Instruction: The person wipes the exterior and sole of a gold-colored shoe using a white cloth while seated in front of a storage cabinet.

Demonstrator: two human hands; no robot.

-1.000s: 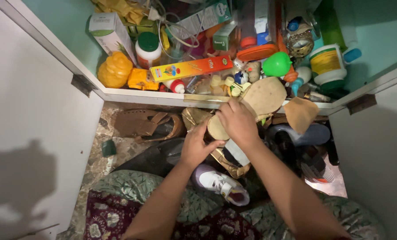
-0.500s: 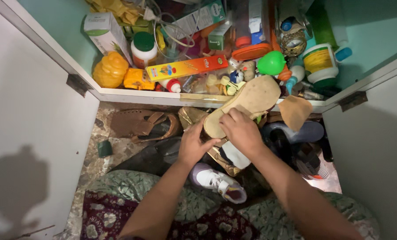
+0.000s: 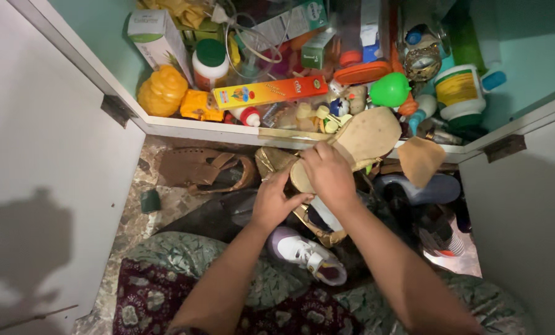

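In the head view, both hands meet at the middle of the frame on a tan sandal (image 3: 358,139), held sole up just under the edge of the white shelf (image 3: 184,127). The right hand (image 3: 328,177) is closed over the heel end of it, and the left hand (image 3: 276,201) touches the same end from below with the fingers half curled (whether it really grips is hard to see). To handle it well, I think the grip should stay at the heel, with the toe kept low, because the toe is just beside a green ball (image 3: 390,90) and small bottles on the crowded shelf. Below are a brown sandal (image 3: 206,170) on the left and a white sneaker (image 3: 305,254). Open room is only toward the lower frame, above the patterned cloth (image 3: 166,291).
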